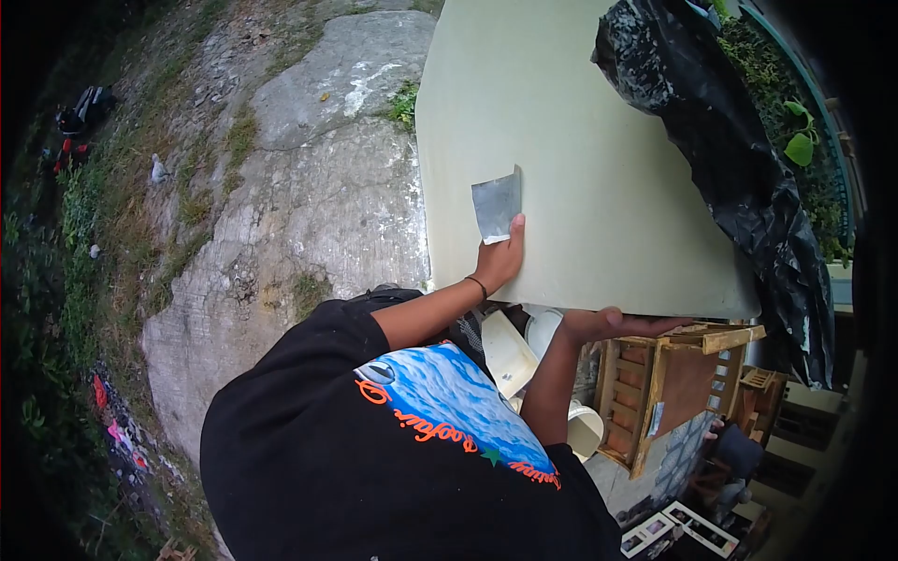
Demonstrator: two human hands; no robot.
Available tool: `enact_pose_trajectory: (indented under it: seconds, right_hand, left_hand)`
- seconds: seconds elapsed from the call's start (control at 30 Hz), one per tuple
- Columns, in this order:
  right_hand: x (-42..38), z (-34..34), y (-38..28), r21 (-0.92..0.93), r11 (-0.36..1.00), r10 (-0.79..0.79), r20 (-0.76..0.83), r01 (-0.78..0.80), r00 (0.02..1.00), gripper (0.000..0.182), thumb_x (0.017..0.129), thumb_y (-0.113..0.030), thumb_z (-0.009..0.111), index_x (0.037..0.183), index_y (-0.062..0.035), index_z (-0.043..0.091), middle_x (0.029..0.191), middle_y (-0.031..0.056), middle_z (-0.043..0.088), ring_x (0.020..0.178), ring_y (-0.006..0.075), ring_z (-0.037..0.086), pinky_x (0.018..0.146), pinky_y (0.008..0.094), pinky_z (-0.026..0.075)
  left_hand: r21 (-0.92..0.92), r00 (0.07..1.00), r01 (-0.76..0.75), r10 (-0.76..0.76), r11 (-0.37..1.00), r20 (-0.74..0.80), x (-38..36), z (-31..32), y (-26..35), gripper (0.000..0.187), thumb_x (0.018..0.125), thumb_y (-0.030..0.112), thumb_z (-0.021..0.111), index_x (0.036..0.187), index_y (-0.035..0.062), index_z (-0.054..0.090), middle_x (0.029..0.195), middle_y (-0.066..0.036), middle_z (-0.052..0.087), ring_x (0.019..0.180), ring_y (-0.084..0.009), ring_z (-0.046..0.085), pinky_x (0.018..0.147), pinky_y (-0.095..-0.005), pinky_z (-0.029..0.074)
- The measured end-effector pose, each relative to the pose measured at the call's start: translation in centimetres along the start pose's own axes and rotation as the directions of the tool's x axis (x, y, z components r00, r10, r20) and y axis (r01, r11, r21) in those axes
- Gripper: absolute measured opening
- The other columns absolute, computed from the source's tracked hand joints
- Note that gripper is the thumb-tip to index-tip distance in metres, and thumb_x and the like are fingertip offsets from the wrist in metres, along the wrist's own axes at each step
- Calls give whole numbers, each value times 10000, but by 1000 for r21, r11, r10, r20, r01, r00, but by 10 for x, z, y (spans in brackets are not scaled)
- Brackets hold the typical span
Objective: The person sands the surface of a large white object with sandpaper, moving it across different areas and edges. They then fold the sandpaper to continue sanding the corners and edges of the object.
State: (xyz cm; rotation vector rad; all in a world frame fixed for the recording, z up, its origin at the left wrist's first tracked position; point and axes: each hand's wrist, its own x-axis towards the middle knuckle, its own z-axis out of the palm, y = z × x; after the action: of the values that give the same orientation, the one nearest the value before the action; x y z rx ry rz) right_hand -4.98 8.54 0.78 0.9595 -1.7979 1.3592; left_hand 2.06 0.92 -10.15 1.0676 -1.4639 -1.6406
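So, left hand: thumb's against the right side of the grey sheet, so it's kinda pinched; my other fingers are out of sight, guessing they back it up.
Grey sheet: over the near left part of the pale panel. Its right edge looks bent up, probably from being held only at the near end.
Right hand: well apart from the left one, fingers stretched flat along the panel's near edge. Looks like I'm propping or steadying it, can't tell how much weight I've got.
Pale panel: big, right in front of me, running toward the far side. Can't see what else supports it.
Black plastic: crumpled along the panel's right side, maybe as a cover, not sure.
White bucket and wooden furniture: near right, beyond the panel's edge, so out of its way I reckon.
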Motion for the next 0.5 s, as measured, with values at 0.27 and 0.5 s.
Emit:
enact_pose_trajectory:
  seconds: [0.27, 0.5]
  right_hand:
    - [1, 1, -5, 62, 998, 33, 3, -33, 999, 1070, 776, -815, 165, 1440, 5, -15, 1454, 276, 60, 1366, 379, 161, 1077, 516, 221]
    - [0, 2, 0, 46, 999, -24, -12, 25, 1000, 1041, 796, -791, 168, 1440, 6, -13, 1450, 278, 69, 1357, 392, 179, 1075, 525, 221]
  left_hand:
    - [-154, 954, -259, 278, 953, 115, -20, 23, 75, 532, 961, 282, 357, 1349, -79, 318, 1440, -250, 266, 1361, -367, 219, 1102, -406, 173]
    - [-206, 1000, 26, -23, 978, 15, -10, 21, 10, 572, 982, 407, 287, 1278, -62, 426, 1334, -293, 402, 1269, -388, 371, 1047, -387, 281]
